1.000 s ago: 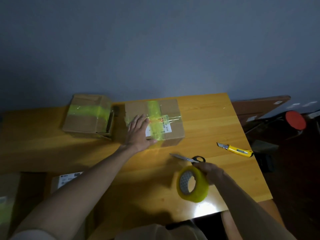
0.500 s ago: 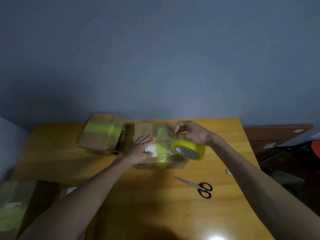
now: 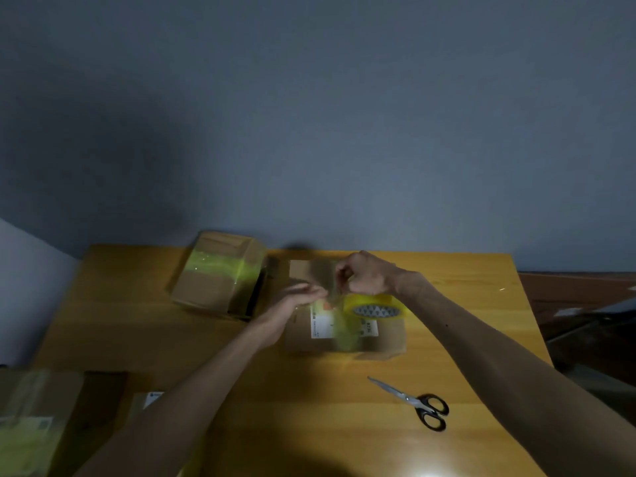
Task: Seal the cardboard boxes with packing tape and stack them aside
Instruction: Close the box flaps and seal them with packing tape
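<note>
I read the scene from the head camera, which looks down on a yellow wooden surface (image 3: 464,304) set against a grey-blue wall (image 3: 309,132). The cardboard box (image 3: 389,339) being worked on sits at the centre of the surface, near the far edge. It carries a white label (image 3: 370,327) on top and a band of yellowish tape running over it front to back. The right hand (image 3: 366,275) is above the far half of this box with its fingers curled and its thumb and forefinger pinched together. It holds the tape roll (image 3: 375,306), which sits directly under the hand and just above the box top. The left hand (image 3: 296,301) reaches in from the left side of the box with its fingers nearly straight and pointing at the right hand. It is motion-blurred, so I cannot tell whether it grips the tape end or only touches the box. A second box (image 3: 220,273), with a band of yellow-green tape across its top, stands just beside the first on the left, tilted in the view. Black-handled scissors (image 3: 413,401) lie flat on the surface in front of the centre box and to its right, apart from both hands. More taped boxes (image 3: 34,425) show at the lower left edge of the frame.
</note>
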